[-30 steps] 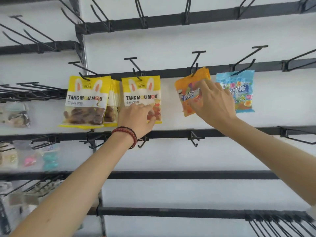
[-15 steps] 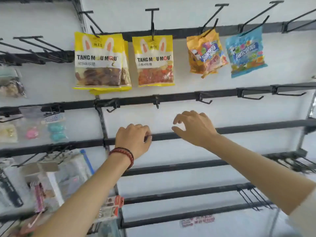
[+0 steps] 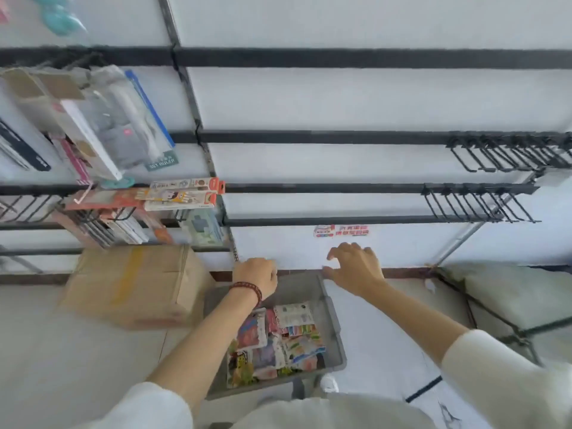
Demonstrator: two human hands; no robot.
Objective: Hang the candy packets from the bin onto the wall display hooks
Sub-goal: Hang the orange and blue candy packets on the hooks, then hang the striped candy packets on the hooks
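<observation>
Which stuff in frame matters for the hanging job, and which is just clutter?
Job:
bin
candy packets
empty hooks
left hand
right hand

Clutter:
cardboard box
stationery packs
wall sticker

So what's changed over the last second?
The left hand and right hand let go of the packets hung on the hooks and dropped to the bin's far rim, left curled, right spread, both empty. The view tipped down too, so those packets are out of sight. Nothing picked up yet.
</observation>
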